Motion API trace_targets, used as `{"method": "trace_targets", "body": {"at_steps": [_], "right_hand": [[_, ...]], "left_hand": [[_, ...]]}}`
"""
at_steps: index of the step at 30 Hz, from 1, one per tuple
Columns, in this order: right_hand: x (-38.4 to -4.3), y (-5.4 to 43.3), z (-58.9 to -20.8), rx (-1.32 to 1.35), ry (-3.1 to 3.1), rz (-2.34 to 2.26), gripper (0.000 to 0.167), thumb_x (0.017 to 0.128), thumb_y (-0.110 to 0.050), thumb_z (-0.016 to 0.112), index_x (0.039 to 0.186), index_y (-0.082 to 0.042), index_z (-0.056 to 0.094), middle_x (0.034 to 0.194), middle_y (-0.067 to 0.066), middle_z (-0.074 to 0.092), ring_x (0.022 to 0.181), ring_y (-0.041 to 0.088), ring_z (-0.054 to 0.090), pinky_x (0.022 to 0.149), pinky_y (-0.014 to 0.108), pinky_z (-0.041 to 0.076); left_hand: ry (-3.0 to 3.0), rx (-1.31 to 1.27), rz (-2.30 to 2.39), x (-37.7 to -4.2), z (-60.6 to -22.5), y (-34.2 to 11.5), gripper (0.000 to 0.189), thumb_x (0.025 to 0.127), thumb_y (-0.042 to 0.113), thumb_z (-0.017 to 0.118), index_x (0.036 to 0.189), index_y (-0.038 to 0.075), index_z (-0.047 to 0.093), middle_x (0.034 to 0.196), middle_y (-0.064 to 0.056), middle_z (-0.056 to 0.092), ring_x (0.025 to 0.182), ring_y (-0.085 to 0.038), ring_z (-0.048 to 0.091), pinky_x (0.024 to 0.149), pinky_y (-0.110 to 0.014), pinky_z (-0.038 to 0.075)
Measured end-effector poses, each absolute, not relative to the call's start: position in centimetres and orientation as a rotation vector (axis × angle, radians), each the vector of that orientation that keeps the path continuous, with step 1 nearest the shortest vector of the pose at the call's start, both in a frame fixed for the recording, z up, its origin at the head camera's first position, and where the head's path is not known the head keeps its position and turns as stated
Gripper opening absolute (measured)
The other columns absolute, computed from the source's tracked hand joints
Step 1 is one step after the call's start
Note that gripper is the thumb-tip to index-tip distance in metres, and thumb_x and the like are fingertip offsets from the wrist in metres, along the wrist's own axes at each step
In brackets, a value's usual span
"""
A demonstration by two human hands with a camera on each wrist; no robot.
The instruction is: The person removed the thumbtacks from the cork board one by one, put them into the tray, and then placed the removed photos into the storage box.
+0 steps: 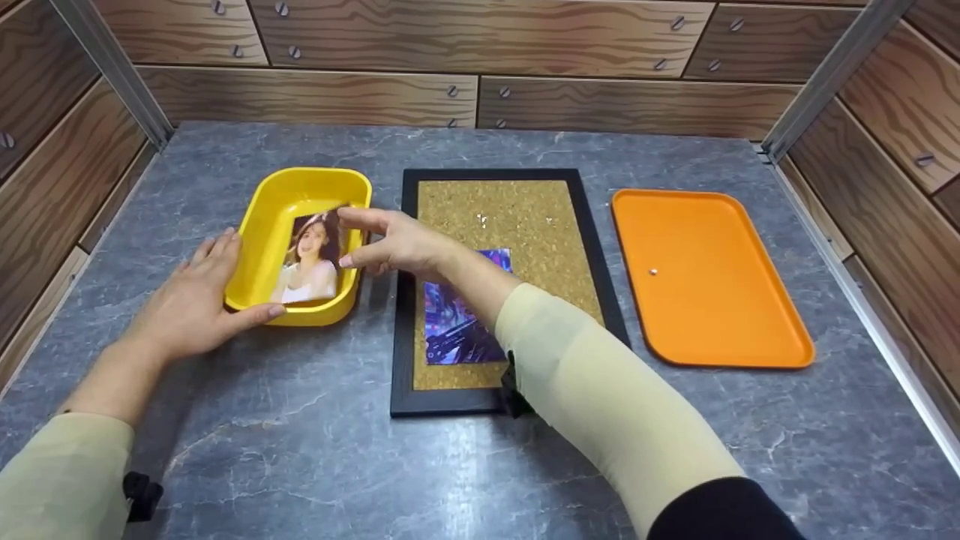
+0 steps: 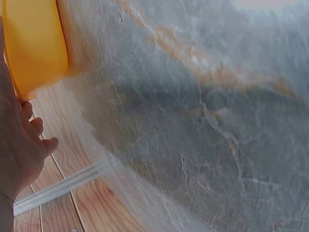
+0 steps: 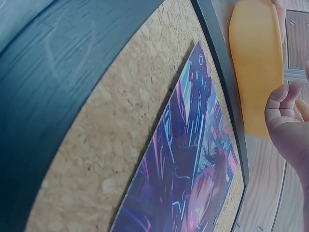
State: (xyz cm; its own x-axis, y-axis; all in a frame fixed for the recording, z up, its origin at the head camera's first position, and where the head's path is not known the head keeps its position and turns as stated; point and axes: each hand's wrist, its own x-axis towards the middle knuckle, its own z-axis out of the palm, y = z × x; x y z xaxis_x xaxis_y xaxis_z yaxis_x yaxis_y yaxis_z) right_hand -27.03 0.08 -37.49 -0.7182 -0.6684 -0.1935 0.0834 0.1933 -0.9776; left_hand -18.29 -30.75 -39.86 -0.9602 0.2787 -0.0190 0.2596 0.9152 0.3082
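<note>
A yellow bin (image 1: pixel 300 180) stands on the left of the table, with a printed photo (image 1: pixel 311 262) of a person inside it. My left hand (image 1: pixel 191 300) rests against the bin's left side, fingers fairly straight and the thumb along the near rim. Over the right rim reaches my right hand (image 1: pixel 394 240), index finger and thumb stretched apart beside the photo's right edge. The right wrist view shows this hand's other fingers bent, with nothing visible in them. Under the right forearm, a purple printed picture (image 1: pixel 457 322) lies on a black-framed corkboard (image 1: pixel 517 202), partly hidden.
Small shiny pins (image 1: pixel 481 220) show on the upper part of the corkboard. An orange tray (image 1: pixel 720 285) lies to the right, with one small silvery piece (image 1: pixel 652 271) near its left edge. Wood-patterned panels (image 1: pixel 480 37) enclose the grey marbled table (image 1: pixel 300 450) at the back and sides.
</note>
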Motion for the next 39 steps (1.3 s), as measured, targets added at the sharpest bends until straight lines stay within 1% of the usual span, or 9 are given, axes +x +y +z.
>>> {"method": "trace_targets", "body": {"at_steps": [4, 7, 14, 21, 23, 27, 29, 35, 39], "right_hand": [[-27.0, 0.3, -37.3, -0.526, 1.828, -1.629, 0.082, 0.093, 0.000, 0.077, 0.165, -0.008, 0.038, 0.168, 0.013, 0.040, 0.072, 0.017, 0.056, 0.073, 0.029, 0.054], [-26.9, 0.6, -37.0, -0.525, 1.824, -1.635, 0.083, 0.093, -0.001, 0.078, 0.165, -0.009, 0.038, 0.168, 0.009, 0.041, 0.075, 0.017, 0.056, 0.074, 0.029, 0.054], [-27.0, 2.0, -36.5, -0.552, 1.869, -1.624, 0.082, 0.094, -0.004, 0.077, 0.166, -0.011, 0.038, 0.169, 0.006, 0.040, 0.116, 0.018, 0.062, 0.096, 0.045, 0.057], [-27.1, 3.6, -35.9, -0.541, 1.884, -1.651, 0.081, 0.094, -0.004, 0.079, 0.165, -0.012, 0.040, 0.166, 0.005, 0.045, 0.082, 0.015, 0.061, 0.078, 0.030, 0.055], [-27.1, 4.3, -35.7, -0.544, 1.879, -1.661, 0.080, 0.094, -0.003, 0.078, 0.165, -0.012, 0.041, 0.165, 0.006, 0.047, 0.089, 0.015, 0.064, 0.082, 0.031, 0.057], [-27.1, 5.7, -35.3, -0.561, 1.879, -1.673, 0.076, 0.095, -0.004, 0.076, 0.163, -0.012, 0.043, 0.159, 0.003, 0.054, 0.108, 0.020, 0.067, 0.099, 0.045, 0.056], [-27.1, 6.6, -35.1, -0.572, 1.890, -1.677, 0.074, 0.096, -0.005, 0.075, 0.163, -0.011, 0.044, 0.156, 0.002, 0.056, 0.115, 0.023, 0.066, 0.102, 0.047, 0.055], [-27.1, 9.2, -35.1, -0.567, 1.888, -1.709, 0.070, 0.098, -0.005, 0.072, 0.162, -0.009, 0.044, 0.155, 0.006, 0.057, 0.118, 0.026, 0.068, 0.092, 0.038, 0.056], [-27.1, 10.9, -35.0, -0.563, 1.902, -1.721, 0.068, 0.098, -0.004, 0.071, 0.161, -0.008, 0.046, 0.153, 0.008, 0.059, 0.104, 0.020, 0.066, 0.085, 0.032, 0.056]], "left_hand": [[3.006, 0.421, 0.473, -18.4, -39.8, -30.7, 0.119, 0.095, 0.073, 0.062, 0.169, -0.001, 0.006, 0.175, -0.025, 0.007, 0.158, -0.052, 0.010, 0.123, -0.074, 0.015], [3.000, 0.415, 0.474, -18.4, -39.8, -30.7, 0.120, 0.095, 0.074, 0.062, 0.168, -0.002, 0.006, 0.175, -0.026, 0.006, 0.159, -0.052, 0.009, 0.124, -0.073, 0.014], [2.990, 0.402, 0.463, -18.4, -39.7, -30.7, 0.121, 0.094, 0.075, 0.061, 0.168, -0.002, 0.004, 0.175, -0.027, 0.005, 0.159, -0.052, 0.008, 0.124, -0.073, 0.013], [2.979, 0.400, 0.454, -18.3, -39.7, -30.6, 0.121, 0.094, 0.075, 0.061, 0.168, -0.003, 0.004, 0.175, -0.027, 0.004, 0.159, -0.052, 0.008, 0.123, -0.074, 0.013], [2.979, 0.399, 0.460, -18.3, -39.6, -30.6, 0.122, 0.094, 0.075, 0.062, 0.168, -0.003, 0.004, 0.175, -0.027, 0.004, 0.159, -0.052, 0.008, 0.123, -0.075, 0.014], [2.965, 0.393, 0.469, -18.4, -39.3, -30.5, 0.122, 0.094, 0.075, 0.062, 0.168, -0.003, 0.004, 0.174, -0.027, 0.004, 0.159, -0.053, 0.007, 0.122, -0.075, 0.013], [2.953, 0.387, 0.472, -18.5, -39.2, -30.4, 0.123, 0.093, 0.076, 0.062, 0.168, -0.003, 0.003, 0.174, -0.028, 0.003, 0.159, -0.053, 0.007, 0.122, -0.076, 0.012], [2.948, 0.404, 0.458, -18.4, -38.7, -30.1, 0.121, 0.094, 0.074, 0.061, 0.167, -0.005, 0.005, 0.174, -0.029, 0.004, 0.158, -0.053, 0.007, 0.123, -0.075, 0.012], [2.975, 0.430, 0.442, -18.2, -38.3, -29.5, 0.115, 0.097, 0.071, 0.058, 0.168, -0.004, 0.007, 0.174, -0.028, 0.007, 0.159, -0.052, 0.009, 0.125, -0.072, 0.011]]}}
